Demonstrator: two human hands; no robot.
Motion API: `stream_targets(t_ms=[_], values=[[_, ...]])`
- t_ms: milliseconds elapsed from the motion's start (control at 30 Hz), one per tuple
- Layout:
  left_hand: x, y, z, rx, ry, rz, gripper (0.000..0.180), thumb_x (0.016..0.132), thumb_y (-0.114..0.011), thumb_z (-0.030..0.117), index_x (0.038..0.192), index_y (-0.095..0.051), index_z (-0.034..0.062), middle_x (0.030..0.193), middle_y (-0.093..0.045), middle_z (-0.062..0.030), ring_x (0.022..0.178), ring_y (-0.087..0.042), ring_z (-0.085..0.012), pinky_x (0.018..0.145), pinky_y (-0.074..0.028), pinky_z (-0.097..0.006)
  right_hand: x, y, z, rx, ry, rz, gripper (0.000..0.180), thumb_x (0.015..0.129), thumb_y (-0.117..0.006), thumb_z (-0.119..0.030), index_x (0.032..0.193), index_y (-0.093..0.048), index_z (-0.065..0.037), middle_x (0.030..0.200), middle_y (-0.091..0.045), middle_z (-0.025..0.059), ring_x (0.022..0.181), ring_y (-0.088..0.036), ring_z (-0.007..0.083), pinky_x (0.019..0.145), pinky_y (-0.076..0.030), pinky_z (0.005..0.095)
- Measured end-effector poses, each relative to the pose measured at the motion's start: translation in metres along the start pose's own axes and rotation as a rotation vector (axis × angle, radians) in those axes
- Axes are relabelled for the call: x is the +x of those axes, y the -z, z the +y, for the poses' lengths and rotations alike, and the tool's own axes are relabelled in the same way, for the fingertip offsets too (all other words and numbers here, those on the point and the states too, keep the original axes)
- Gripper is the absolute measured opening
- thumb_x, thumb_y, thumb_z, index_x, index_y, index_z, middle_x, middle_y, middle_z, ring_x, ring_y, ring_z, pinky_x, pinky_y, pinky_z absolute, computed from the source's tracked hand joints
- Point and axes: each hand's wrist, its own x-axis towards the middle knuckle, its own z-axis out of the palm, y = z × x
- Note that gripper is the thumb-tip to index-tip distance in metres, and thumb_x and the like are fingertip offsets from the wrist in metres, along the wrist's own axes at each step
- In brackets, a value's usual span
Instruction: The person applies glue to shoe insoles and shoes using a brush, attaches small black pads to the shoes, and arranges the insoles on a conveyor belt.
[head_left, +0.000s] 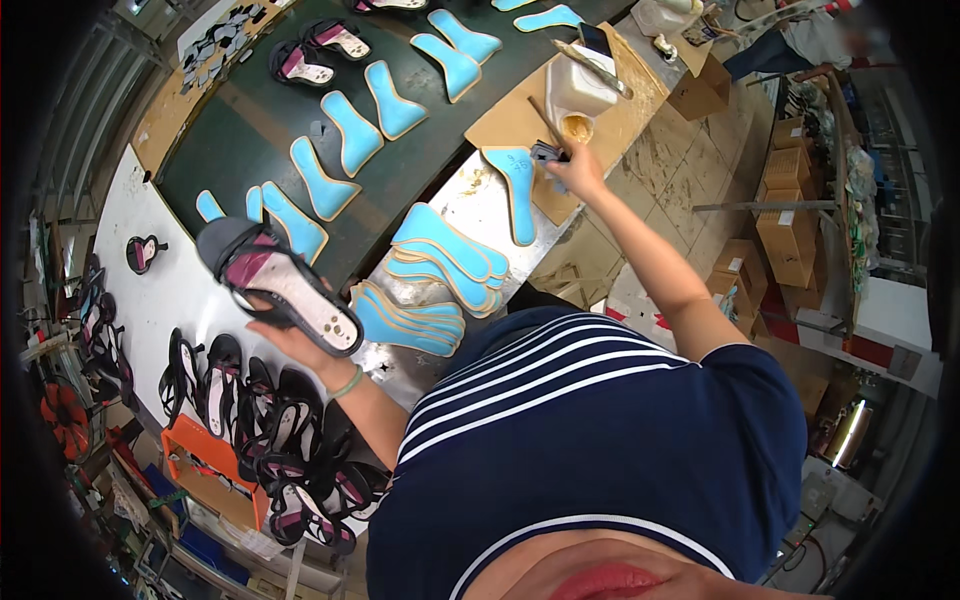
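My left hand (300, 340) holds up a black sandal (275, 283) with its pale insole bed facing me, above the white table edge. My right hand (577, 168) is stretched forward and grips a small dark brush (547, 152) next to a single light-blue insole (517, 190) lying on the metal plate (470, 205). Just beyond the brush stands a white glue container (578, 92) with an open pot of yellowish glue (576, 126) on a wooden board (510, 115).
Two stacks of blue insoles (440, 258) lie between my hands. More blue insoles (345, 135) lie in a row on the dark green belt (230, 160). Several black sandals (270, 430) crowd the white table at lower left. Cardboard boxes (790, 200) stand at right.
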Motion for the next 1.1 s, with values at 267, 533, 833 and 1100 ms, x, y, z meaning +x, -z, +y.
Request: stream_targets(t_ms=[267,533,833,1100], values=[[-0.021,-0.049,-0.043,0.197,0.108,0.039,0.065,0.095,-0.024,0.062,0.144,-0.03,0.02,0.138,-0.042,-0.0199,0.117,-0.052,-0.037,0.084,-0.052,-0.047,-0.017,0.023,0.022,0.251,-0.133,-0.13,0.048,0.079,-0.073,-0.04,0.115,-0.066,-0.008,0.077,-0.065,0.0063,0.07,-0.062,0.0135,0.066,-0.049,0.0292],[-0.029,-0.044,-0.054,0.273,0.094,0.04,0.064,0.096,-0.021,0.061,0.143,-0.031,0.0196,0.138,-0.044,-0.0179,0.118,-0.052,-0.0371,0.079,-0.055,-0.046,0.013,0.023,0.013,0.278,-0.157,-0.069,0.055,0.078,-0.071,-0.052,0.064,-0.058,0.0,0.06,-0.059,0.0017,0.047,-0.052,0.0115,0.044,-0.041,0.0302],[-0.014,-0.045,-0.107,0.199,0.133,0.087,0.066,0.096,-0.024,0.06,0.141,-0.035,0.0135,0.134,-0.049,-0.0104,0.118,-0.052,-0.0285,0.1,-0.043,-0.042,0.018,0.068,-0.002,1.012,-0.426,-0.636,0.027,0.086,-0.061,-0.033,0.077,-0.056,-0.008,0.069,-0.048,-0.0018,0.044,-0.032,0.0036,0.036,-0.021,0.0205],[0.029,-0.093,-0.171,0.108,0.251,-0.148,0.07,0.094,-0.022,0.063,0.139,-0.036,0.0107,0.126,-0.055,-0.0104,0.104,-0.06,-0.0258,0.087,-0.051,-0.038,-0.022,0.108,-0.1,0.824,0.131,-0.572,0.02,0.078,-0.075,-0.012,0.095,-0.067,-0.003,0.078,-0.067,0.0022,0.053,-0.05,0.0026,0.041,-0.027,0.0165]])
